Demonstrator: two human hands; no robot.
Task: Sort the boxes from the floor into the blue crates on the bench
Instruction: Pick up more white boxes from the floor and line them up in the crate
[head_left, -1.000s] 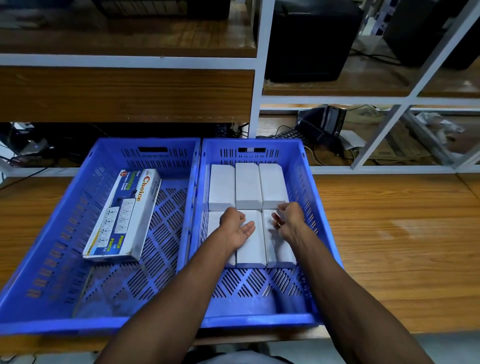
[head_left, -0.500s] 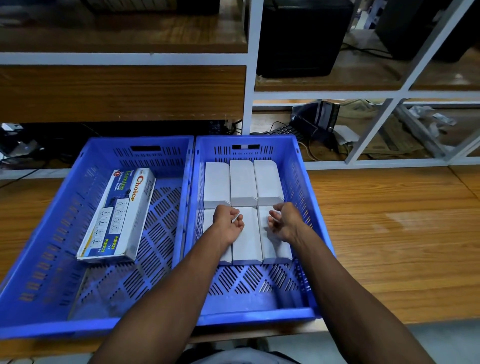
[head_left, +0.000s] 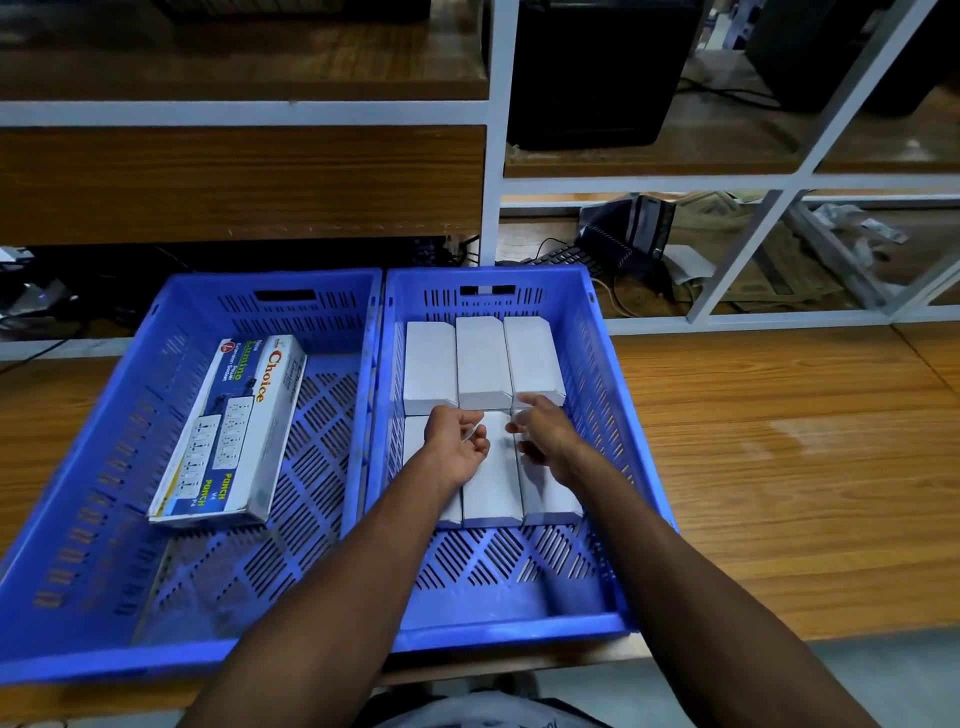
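Two blue crates stand side by side on the wooden bench. The left crate (head_left: 104, 436) holds one printed extension-socket box (head_left: 228, 431) lying flat. Several plain white boxes fill the right crate (head_left: 608, 395) in two rows, the far row (head_left: 483, 364) and the near row (head_left: 493, 483). My left hand (head_left: 457, 441) hovers palm-up over the near row, its fingers loosely curled and holding nothing. Just to its right, my right hand (head_left: 540, 436) hangs over the same row with relaxed, spread fingers and nothing in it.
A white metal shelf frame (head_left: 491, 171) rises behind the crates, with dark equipment, a keyboard (head_left: 566, 255) and cables on its shelves. Bare bench top (head_left: 779, 457) stretches to the right of the crates. The bench front edge lies just under my forearms.
Both hands rested on the near white boxes, closed into loose fists, and now they have lifted slightly and their fingers have loosened. The boxes stay in place.
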